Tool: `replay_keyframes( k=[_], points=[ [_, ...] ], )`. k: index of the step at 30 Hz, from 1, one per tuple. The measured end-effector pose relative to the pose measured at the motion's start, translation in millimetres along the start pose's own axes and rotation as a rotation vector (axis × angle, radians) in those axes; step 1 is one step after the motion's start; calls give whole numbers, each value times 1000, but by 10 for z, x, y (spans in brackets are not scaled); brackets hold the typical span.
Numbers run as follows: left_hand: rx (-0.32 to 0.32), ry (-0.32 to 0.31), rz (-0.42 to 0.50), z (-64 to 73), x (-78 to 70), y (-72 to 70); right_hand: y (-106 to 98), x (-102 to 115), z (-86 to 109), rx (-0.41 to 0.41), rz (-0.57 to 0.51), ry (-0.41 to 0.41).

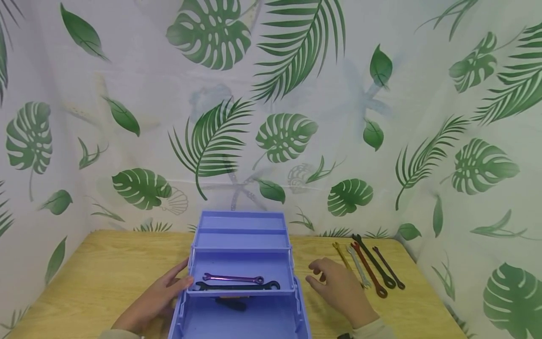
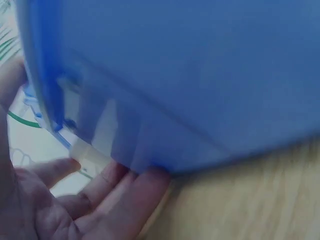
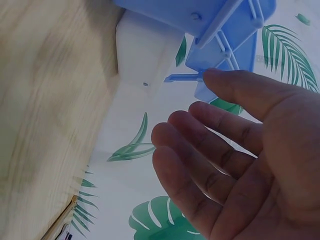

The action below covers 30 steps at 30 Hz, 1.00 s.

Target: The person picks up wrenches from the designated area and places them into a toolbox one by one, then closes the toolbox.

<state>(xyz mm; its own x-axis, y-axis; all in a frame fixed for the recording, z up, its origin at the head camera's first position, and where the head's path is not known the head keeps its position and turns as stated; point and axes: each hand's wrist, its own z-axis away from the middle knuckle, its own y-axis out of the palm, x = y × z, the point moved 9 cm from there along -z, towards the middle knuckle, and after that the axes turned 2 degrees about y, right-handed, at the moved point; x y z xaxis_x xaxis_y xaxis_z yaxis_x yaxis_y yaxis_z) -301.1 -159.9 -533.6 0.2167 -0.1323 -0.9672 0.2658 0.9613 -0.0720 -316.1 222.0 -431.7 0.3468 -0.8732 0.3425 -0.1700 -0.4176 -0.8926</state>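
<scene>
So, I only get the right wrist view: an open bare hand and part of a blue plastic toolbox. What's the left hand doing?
Observer: The left hand holds the left side of the blue plastic toolbox.
Operator: Any tools inside?
Observer: Yes, a shiny purple metal wrench and a longer black metal wrench lie side by side in one blue tray.
Operator: How many wrenches on the wooden table?
Observer: Five slim metal wrenches of mixed colours, to the right of the right hand.
</scene>
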Motion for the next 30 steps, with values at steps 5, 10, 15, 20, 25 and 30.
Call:
replay_keyframes(
  k=[5, 10, 15, 20, 25, 30],
  points=[
    [15, 34, -37, 12, -22, 6, 43, -20, 0, 14, 5, 8],
    [38, 47, -49, 28, -43, 12, 69, -40, -1, 33, 20, 33],
    [65, 56, -21, 27, -39, 30, 88, -45, 7, 60, 11, 46],
    [68, 49, -2, 43, -14, -1, 144, -25, 4, 93, 14, 46],
    [36, 45, -23, 19, 9, -39, 178, -44, -10, 96, 12, 50],
    [57, 42, 1, 12, 3, -3, 188, -224, -26, 92, 1, 86]
  ],
)
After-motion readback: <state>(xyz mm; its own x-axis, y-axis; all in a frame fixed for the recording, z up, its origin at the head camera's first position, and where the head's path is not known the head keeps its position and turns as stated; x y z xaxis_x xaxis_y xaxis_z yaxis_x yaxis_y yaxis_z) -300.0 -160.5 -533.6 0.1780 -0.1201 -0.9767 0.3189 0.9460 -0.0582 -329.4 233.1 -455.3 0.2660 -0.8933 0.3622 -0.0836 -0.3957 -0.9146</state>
